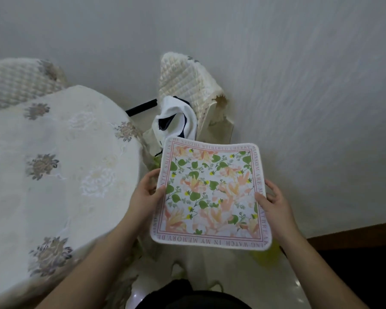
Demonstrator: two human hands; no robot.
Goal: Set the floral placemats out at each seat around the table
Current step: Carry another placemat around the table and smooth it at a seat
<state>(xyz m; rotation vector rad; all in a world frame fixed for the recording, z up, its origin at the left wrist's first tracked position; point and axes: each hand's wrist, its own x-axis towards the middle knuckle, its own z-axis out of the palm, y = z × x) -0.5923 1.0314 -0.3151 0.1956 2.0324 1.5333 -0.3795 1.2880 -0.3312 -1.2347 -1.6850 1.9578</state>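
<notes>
Floral placemat (211,195) between both hands, seemingly off-table

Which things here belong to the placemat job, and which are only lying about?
Job: floral placemat, held by left hand and right hand; table; quilted chair.
Lying about: white and dark cloth on that chair.

Placemat (211,196) held right of table (54,163); chair (187,85) behind placemat, against wall (299,63).
</notes>
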